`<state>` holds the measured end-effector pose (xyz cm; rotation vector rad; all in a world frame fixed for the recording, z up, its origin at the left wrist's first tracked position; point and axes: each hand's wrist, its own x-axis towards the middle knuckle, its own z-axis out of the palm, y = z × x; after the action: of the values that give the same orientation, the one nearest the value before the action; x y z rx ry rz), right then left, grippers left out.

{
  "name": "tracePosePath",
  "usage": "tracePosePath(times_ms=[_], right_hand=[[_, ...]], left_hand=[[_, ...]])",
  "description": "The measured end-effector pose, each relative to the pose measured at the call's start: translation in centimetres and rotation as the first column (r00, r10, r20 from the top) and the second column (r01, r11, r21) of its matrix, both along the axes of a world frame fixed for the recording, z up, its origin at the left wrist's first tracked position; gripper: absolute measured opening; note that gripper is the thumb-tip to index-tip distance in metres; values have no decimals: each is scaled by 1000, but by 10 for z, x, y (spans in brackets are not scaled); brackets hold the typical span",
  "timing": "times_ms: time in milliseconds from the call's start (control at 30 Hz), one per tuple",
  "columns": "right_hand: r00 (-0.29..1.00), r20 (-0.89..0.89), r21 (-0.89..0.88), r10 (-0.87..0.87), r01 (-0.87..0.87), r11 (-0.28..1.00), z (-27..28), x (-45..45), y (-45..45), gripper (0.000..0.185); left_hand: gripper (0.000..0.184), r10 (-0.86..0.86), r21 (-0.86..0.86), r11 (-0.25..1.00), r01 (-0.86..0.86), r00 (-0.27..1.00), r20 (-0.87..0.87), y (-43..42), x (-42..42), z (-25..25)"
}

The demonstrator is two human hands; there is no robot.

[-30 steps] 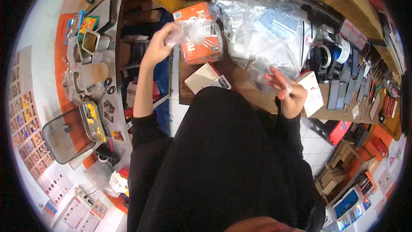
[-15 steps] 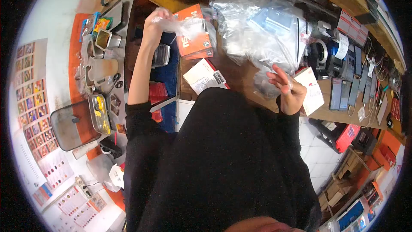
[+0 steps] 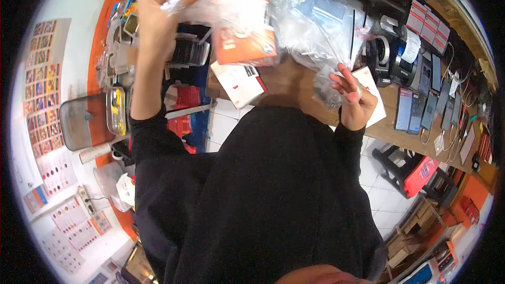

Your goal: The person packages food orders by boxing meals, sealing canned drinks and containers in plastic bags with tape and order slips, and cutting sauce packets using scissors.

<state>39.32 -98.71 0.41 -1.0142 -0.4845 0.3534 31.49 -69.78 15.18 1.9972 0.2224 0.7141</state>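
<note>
Item 1: orange box (image 3: pixel 244 31), one pc., in clear plastic bag (image 3: pixel 201 11). Location: in front of you, over the L part of the wooden surface (image 3: pixel 297 87), L of the heap of clear plastic bags (image 3: pixel 326 18). Gap betw. box & surface: can't tell.

Orientation: long axis runs approx. away from you, near end twisted slightly to your R; broad printed face turned up to you. Bag neck points L, to your L hand (image 3: pixel 160 5).

Appearance: bright orange w/ white lettering, blurred, not legible; small dark mark nr. the near R corner; straight edges; film creased & shiny, w/ glare on the face.

L hand: grip closed on the bag neck, thumb toward the box, film bunched about the fingers.

R hand: (image 3: pixel 357 102) grip open, nothing held; fingers apart, pointing away & L. Small pale band on one finger, too small to ID. Nearest: crumpled clear film at its L & white box (image 3: pixel 375 109) partly behind it.

Also nr. item 1: labelled carton (image 3: pixel 238 85), white w/ red edge, at the near end of the orange box, set at a slant.
</note>
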Motion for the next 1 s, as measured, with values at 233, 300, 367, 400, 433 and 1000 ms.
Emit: tracePosePath(times_ms=[233,300,367,400,433,1000], right_hand=[[982,-55,-81,182,-186,979,-28,-4,-15,38],[980,45,-181,193,-182,966,-39,-2,-18,15],[942,251,-396,221,-108,912,-52,-2,-17,23],[900,377,-436,217,-34,899,-54,-4,-10,35],[881,404,-481,245,-23,877,-51,-6,-5,34],[868,427,-514,254,1,858,-51,-1,59,14]], left_hand=[[15,-32,-151,988,-5,970,-240,-91,8,-121],[9,-69,-312,950,-9,969,-237,-122,-3,-144],[19,-91,-402,915,18,983,-162,-139,-13,-152],[22,-67,-389,921,-1,985,-161,-148,-16,-155],[25,-42,-368,930,-17,988,-152,-153,-18,-157],[39,-12,-566,815,-124,973,-231,-108,-54,-184]])
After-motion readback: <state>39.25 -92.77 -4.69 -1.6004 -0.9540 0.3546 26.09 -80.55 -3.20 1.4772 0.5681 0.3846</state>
